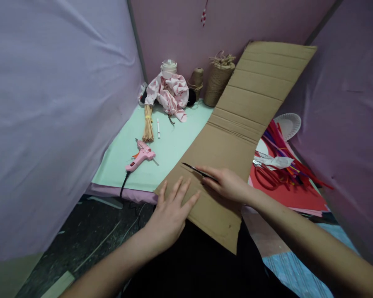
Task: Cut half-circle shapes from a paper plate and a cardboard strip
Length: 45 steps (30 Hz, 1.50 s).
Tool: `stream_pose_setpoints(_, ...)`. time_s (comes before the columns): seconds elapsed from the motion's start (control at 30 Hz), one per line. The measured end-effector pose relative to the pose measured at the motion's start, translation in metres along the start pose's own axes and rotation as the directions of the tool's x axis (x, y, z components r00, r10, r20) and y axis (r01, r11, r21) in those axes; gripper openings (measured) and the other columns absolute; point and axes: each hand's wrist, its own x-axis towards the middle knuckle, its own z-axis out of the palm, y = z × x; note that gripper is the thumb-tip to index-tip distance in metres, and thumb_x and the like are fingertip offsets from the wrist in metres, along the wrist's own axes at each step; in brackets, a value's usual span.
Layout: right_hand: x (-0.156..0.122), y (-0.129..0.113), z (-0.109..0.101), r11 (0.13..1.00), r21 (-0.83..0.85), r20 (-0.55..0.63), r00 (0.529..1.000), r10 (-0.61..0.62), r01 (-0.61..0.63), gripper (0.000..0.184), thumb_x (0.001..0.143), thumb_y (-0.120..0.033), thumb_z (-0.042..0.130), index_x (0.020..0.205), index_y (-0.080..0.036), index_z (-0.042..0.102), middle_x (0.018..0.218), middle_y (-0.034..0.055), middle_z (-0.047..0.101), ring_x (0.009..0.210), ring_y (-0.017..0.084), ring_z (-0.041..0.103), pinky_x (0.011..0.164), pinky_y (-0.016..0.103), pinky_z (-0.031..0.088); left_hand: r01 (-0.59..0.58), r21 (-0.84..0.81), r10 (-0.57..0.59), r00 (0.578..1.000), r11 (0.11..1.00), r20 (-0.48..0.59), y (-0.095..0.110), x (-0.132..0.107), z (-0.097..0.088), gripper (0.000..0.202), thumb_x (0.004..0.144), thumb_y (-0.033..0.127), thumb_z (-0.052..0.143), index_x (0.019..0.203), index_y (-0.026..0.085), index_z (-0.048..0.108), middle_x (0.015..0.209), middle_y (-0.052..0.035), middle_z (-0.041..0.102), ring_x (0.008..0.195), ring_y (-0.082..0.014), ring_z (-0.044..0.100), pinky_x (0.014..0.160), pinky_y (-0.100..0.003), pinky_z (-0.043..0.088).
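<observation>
A long brown cardboard sheet (pixel 236 124) lies slanted over the pale green table (pixel 133 153), its far end leaning against the right wall. My left hand (pixel 170 211) presses flat on the sheet's near end, fingers spread. My right hand (pixel 226 182) is closed round a thin dark blade (pixel 194 169), a cutter or knife, whose tip rests on the cardboard just beyond my left fingertips.
A pink glue gun (pixel 141 156) with a black cord lies left of the cardboard. Behind are a bundle of sticks (pixel 148 124), a white pen (pixel 158 128), pink cloth (pixel 172 93) and twine spools (pixel 217 80). Red scissors (pixel 265 176), pipe cleaners (pixel 282 151), red paper and paper plates (pixel 289 124) lie right.
</observation>
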Motion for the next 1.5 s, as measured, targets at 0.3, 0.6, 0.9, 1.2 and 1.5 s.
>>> stream_pose_setpoints(0.3, -0.003, 0.022, 0.022, 0.936, 0.348, -0.258, 0.966, 0.034, 0.06, 0.042, 0.094, -0.03, 0.045, 0.136, -0.024, 0.049, 0.13, 0.0073, 0.062, 0.116, 0.022, 0.06, 0.096, 0.039, 0.048, 0.698, -0.486, -0.687, 0.686, 0.526, 0.241, -0.071, 0.043, -0.023, 0.059, 0.079, 0.052, 0.057, 0.123, 0.014, 0.051, 0.097, -0.0097, 0.069, 0.092, -0.0267, 0.066, 0.079, -0.039, 0.05)
stream_pose_setpoints(0.6, -0.015, 0.03, 0.036, 0.903, 0.376, -0.556, 0.83, 0.04, 0.208, 0.045, 0.093, -0.026, 0.05, 0.137, -0.025, 0.049, 0.13, 0.0054, 0.062, 0.116, 0.017, 0.06, 0.098, 0.032, 0.048, 0.453, -0.846, -0.504, 0.82, 0.282, 0.271, -0.068, 0.046, -0.007, 0.078, 0.065, 0.035, 0.078, 0.133, 0.023, 0.041, 0.097, -0.0021, 0.06, 0.082, -0.0181, 0.064, 0.07, -0.03, 0.051)
stream_pose_setpoints(0.9, -0.02, 0.03, 0.029, 0.882, 0.299, -0.622, 0.776, -0.109, 0.364, 0.05, 0.09, -0.018, 0.052, 0.139, -0.028, 0.047, 0.129, 0.0031, 0.063, 0.114, 0.014, 0.062, 0.095, 0.025, 0.05, 0.261, -0.883, -0.536, 0.844, 0.389, 0.013, -0.06, 0.03, -0.004, 0.071, 0.066, 0.031, 0.08, 0.128, 0.028, 0.045, 0.1, -0.002, 0.063, 0.087, -0.0171, 0.064, 0.073, -0.027, 0.053)
stream_pose_setpoints(1.2, -0.016, 0.03, 0.031, 0.887, 0.301, -0.576, 0.808, -0.124, 0.351, 0.049, 0.092, -0.02, 0.049, 0.14, -0.027, 0.045, 0.132, 0.004, 0.06, 0.117, 0.016, 0.059, 0.098, 0.029, 0.049, 0.332, -0.88, -0.568, 0.818, 0.339, 0.09, -0.059, 0.034, -0.006, 0.076, 0.065, 0.036, 0.08, 0.13, 0.027, 0.041, 0.099, -0.0033, 0.063, 0.088, -0.019, 0.064, 0.074, -0.03, 0.053)
stream_pose_setpoints(1.5, -0.006, 0.023, 0.027, 0.935, 0.245, -0.408, 0.902, -0.139, 0.255, 0.043, 0.094, -0.023, 0.046, 0.137, -0.023, 0.048, 0.133, 0.007, 0.059, 0.119, 0.019, 0.059, 0.099, 0.035, 0.049, 0.69, -0.718, -0.6, 0.537, -0.091, 0.592, -0.066, 0.047, -0.024, 0.043, 0.064, 0.047, 0.075, 0.093, 0.017, 0.063, 0.081, -0.0042, 0.068, 0.067, -0.0181, 0.062, 0.057, -0.027, 0.044)
